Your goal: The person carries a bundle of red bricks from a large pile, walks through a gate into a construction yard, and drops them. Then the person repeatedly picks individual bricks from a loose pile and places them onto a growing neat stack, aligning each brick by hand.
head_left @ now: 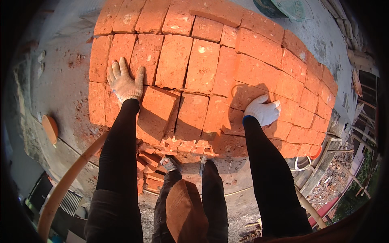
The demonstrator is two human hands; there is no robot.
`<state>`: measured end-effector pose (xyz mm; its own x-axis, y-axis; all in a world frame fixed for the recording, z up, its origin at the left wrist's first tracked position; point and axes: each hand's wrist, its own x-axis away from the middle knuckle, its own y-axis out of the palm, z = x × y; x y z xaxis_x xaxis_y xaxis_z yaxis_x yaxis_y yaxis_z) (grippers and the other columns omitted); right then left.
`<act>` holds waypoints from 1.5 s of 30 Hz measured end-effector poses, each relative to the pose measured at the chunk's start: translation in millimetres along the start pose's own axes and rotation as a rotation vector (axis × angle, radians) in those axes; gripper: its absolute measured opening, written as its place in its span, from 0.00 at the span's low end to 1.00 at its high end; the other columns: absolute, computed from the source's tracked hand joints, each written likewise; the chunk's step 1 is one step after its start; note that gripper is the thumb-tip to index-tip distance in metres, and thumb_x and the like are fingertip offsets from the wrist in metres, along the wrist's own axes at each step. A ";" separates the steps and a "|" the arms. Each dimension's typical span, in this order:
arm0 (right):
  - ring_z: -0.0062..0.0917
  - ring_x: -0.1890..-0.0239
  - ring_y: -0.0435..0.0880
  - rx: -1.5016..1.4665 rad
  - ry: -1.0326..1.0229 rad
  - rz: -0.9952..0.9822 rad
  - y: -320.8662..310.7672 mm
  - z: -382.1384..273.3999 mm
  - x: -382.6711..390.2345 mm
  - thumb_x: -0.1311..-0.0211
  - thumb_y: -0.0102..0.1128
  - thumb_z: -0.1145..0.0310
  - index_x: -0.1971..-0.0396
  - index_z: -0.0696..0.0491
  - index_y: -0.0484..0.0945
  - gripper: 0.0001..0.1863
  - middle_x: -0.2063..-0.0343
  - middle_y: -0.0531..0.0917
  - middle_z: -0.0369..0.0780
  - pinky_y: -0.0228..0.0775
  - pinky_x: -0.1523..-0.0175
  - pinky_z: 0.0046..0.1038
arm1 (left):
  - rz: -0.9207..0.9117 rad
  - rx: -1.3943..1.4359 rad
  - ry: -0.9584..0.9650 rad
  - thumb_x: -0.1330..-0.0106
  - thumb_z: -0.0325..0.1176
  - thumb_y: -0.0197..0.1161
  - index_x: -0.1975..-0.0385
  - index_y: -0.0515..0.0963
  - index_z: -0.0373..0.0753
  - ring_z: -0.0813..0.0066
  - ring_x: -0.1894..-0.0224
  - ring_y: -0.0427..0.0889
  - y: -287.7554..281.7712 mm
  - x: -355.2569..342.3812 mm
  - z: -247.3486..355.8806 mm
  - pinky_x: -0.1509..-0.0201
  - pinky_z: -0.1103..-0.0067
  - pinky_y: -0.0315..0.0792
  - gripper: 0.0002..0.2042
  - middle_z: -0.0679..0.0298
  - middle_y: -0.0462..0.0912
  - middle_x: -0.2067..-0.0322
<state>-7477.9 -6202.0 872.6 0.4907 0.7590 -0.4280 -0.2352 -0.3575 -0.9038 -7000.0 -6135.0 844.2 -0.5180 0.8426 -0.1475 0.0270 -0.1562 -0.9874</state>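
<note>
A broad stack of orange-red bricks (202, 65) fills the middle, laid close together in rows. My left hand (125, 83), in a dusty knit glove, lies with fingers spread on bricks at the stack's left side. Beside that wrist, a loose brick (156, 107) sits askew on top of the others. My right hand (262, 110), in a whiter glove with a blue cuff, is over the bricks at the right. Its fingers point right, thumb apart, with nothing seen in them. Whether it touches the bricks I cannot tell; its shadow falls around it.
Broken bricks (150, 168) lie by my feet at the stack's near edge. A green tub (293, 8) stands at the far right. A curved pole (69, 180) crosses the lower left, near a round orange object (50, 128). A white handle (302, 163) shows near right.
</note>
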 end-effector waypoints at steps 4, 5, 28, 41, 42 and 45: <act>0.58 0.35 0.81 -0.100 0.003 -0.018 -10.7 -26.9 11.7 0.25 0.68 0.51 0.32 0.63 0.77 0.35 0.38 0.84 0.58 0.73 0.29 0.58 | -0.262 0.069 -0.002 0.25 0.83 0.57 0.06 0.48 0.36 0.34 0.07 0.46 -4.9 -18.1 -65.9 0.04 0.48 0.42 0.63 0.37 0.48 0.08; 0.57 0.36 0.81 -0.101 -0.007 -0.010 -11.8 -15.3 6.0 0.26 0.69 0.51 0.33 0.63 0.77 0.34 0.39 0.84 0.57 0.73 0.30 0.58 | -0.307 0.214 -0.034 0.26 0.80 0.62 0.06 0.47 0.34 0.35 0.07 0.47 -20.0 -12.6 -47.4 0.05 0.50 0.44 0.64 0.36 0.49 0.09; 0.56 0.39 0.79 -0.069 0.042 0.032 -37.9 -15.8 -16.5 0.35 0.74 0.56 0.35 0.60 0.75 0.35 0.41 0.79 0.54 0.73 0.34 0.58 | -0.533 -0.042 0.341 0.57 0.53 0.93 0.17 0.68 0.37 0.39 0.25 0.78 -182.2 20.0 115.1 0.20 0.48 0.75 0.63 0.45 0.78 0.28; 0.56 0.37 0.77 -0.051 0.081 -0.115 -50.8 -22.3 -26.9 0.35 0.72 0.55 0.37 0.61 0.74 0.35 0.41 0.78 0.55 0.70 0.30 0.57 | -0.217 -0.017 0.863 0.49 0.62 0.92 0.10 0.58 0.40 0.41 0.12 0.63 -110.5 -152.4 280.4 0.08 0.50 0.61 0.68 0.47 0.66 0.15; 0.55 0.38 0.77 -0.014 0.053 -0.076 -44.9 -17.6 -25.2 0.35 0.72 0.55 0.38 0.61 0.74 0.34 0.42 0.78 0.55 0.70 0.31 0.58 | -0.261 -0.063 0.876 0.49 0.63 0.92 0.10 0.58 0.41 0.41 0.12 0.62 -105.6 -142.4 278.5 0.07 0.50 0.60 0.69 0.47 0.65 0.15; 0.56 0.37 0.77 -0.032 0.068 -0.124 -45.3 -19.5 -22.7 0.34 0.71 0.54 0.37 0.62 0.74 0.34 0.41 0.78 0.55 0.69 0.30 0.59 | -0.367 -0.222 0.907 0.48 0.67 0.91 0.09 0.56 0.43 0.43 0.10 0.59 -93.2 -125.6 263.8 0.05 0.48 0.55 0.70 0.49 0.63 0.14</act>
<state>-7462.1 -6213.6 923.2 0.5707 0.7601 -0.3109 -0.1430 -0.2808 -0.9491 -7163.1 -6362.2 970.1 0.3186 0.9084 0.2709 0.2028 0.2139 -0.9556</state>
